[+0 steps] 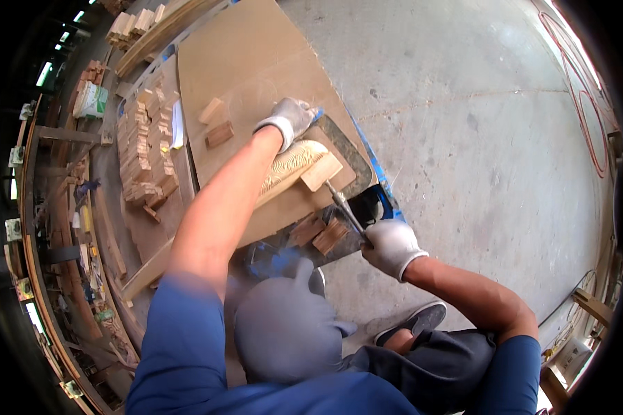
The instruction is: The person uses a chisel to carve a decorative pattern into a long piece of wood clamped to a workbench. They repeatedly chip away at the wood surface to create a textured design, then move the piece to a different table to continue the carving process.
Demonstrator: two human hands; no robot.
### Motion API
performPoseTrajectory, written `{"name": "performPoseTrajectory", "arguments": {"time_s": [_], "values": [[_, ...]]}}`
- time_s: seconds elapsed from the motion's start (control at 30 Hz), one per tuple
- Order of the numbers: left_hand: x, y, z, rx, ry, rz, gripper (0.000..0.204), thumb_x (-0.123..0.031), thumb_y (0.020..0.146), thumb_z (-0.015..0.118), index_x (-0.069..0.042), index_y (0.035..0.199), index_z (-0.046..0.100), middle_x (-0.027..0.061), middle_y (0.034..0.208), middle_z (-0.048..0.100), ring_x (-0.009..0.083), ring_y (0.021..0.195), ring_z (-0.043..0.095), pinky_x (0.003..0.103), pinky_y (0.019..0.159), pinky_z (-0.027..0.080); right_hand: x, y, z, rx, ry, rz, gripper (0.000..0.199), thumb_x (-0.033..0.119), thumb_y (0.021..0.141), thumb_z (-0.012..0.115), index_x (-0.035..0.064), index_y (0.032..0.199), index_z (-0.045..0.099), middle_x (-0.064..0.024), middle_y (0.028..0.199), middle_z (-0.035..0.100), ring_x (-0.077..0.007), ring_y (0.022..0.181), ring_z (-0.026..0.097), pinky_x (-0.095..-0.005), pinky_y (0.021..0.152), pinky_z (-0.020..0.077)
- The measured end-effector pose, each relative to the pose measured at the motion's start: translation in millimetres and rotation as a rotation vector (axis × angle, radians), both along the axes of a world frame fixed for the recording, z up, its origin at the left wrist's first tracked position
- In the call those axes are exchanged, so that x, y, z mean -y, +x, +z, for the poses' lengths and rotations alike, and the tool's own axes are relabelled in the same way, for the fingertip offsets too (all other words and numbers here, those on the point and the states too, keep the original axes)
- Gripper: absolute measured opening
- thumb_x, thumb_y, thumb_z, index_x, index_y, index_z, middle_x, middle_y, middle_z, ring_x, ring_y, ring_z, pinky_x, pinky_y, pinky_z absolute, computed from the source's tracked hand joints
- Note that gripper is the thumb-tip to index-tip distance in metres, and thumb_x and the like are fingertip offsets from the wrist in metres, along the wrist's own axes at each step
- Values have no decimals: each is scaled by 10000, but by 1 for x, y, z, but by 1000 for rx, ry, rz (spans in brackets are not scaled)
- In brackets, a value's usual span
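My left hand (pixel 289 119), in a pale work glove, is at the far side of a long pale wooden piece (pixel 294 160) with a rounded end and wavy grain. Its fingers are curled next to a small blue bit; what they hold, if anything, cannot be made out. In my right hand (pixel 392 245), also gloved, is a slim tool (pixel 346 209) with a metal-looking shaft. The tool's far end meets a light wooden block (pixel 322 171) against the piece's near side. Whether block and tool are joined is unclear.
A brown sheet (pixel 246 59) covers the bench, with two small wood blocks (pixel 219 135) on it. Several stacked wood pieces (pixel 145 145) stand left. Dark wood offcuts (pixel 330 235) lie at the bench's near edge. A red hose (pixel 580 90) lies on the concrete floor at right.
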State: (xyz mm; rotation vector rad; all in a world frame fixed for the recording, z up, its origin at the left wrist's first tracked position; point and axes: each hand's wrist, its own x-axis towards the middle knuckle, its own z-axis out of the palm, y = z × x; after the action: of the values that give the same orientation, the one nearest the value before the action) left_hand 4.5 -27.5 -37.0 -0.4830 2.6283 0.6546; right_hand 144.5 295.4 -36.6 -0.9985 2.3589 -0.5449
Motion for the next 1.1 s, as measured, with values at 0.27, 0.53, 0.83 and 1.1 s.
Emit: {"name": "performPoseTrajectory", "arguments": {"time_s": [0.27, 0.53, 0.83, 1.1], "values": [[12, 3, -13, -75, 271, 238, 393, -335, 984, 705, 4, 1179, 747, 75, 1077, 773, 151, 903, 662, 316, 866, 519, -1, 3, -9, -19, 11, 10, 238, 285, 835, 662, 60, 828, 739, -183, 800, 701, -383, 805, 696, -501, 726, 553], [12, 8, -24, -97, 375, 303, 349, -298, 990, 704, -9, 1183, 742, 58, 1026, 763, 142, 858, 650, 316, 770, 526, 7, -11, 10, 78, 240, 128, 295, 344, 871, 663, 70, 959, 729, -161, 988, 724, -342, 972, 702, -484, 829, 551], [17, 5, -29, -87, 285, 183, 345, -327, 1010, 670, -22, 1153, 748, 28, 932, 724, 133, 789, 605, 328, 728, 516, 33, -8, -2, -313, -132, 500, 247, 269, 882, 665, 81, 1041, 651, -88, 989, 584, -279, 932, 598, -408, 786, 521], [29, 4, -32, -30, 288, 132, 350, -304, 1016, 661, -17, 1206, 724, 40, 986, 733, 136, 836, 617, 324, 782, 517, 65, -11, -13, -252, -9, 574, 274, 158, 888, 604, 25, 1122, 659, -91, 988, 623, -273, 954, 635, -384, 805, 530]]}}
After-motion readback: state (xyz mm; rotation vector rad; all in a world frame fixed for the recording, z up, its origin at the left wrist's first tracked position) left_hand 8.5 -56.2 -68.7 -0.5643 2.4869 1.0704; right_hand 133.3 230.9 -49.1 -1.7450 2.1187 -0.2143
